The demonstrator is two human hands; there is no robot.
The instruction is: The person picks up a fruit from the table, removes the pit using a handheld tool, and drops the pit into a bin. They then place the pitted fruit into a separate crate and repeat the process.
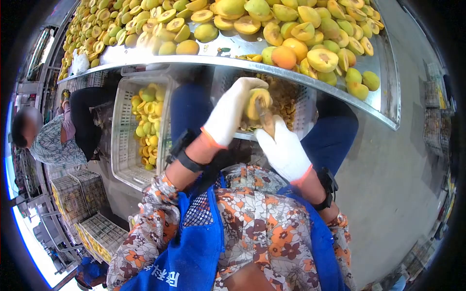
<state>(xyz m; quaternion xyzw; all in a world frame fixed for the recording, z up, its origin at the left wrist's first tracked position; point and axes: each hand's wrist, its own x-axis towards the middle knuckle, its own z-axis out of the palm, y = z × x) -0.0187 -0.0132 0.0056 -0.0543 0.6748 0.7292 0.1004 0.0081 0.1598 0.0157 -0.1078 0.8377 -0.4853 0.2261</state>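
My left hand (229, 115), in a white glove, is closed around a halved yellow peach (252, 110), its cut face turned toward my right hand. In my white-gloved right hand (286, 151) is a pitting knife (266, 120) with a wooden-looking handle; its metal end reaches the middle of the peach half. The glove partly covers the handle. Both hands are over a white plastic crate (305, 110) between my knees, which contains brownish pits and scraps (285, 101).
Halved peaches (247, 24) are heaped on a metal table (213, 60) with a raised edge. Left of my legs, a white crate (119, 140) contains more yellow halves. Another person (58, 136) sits farther left, near stacked crates (80, 194). More crates (435, 126) stand at the right.
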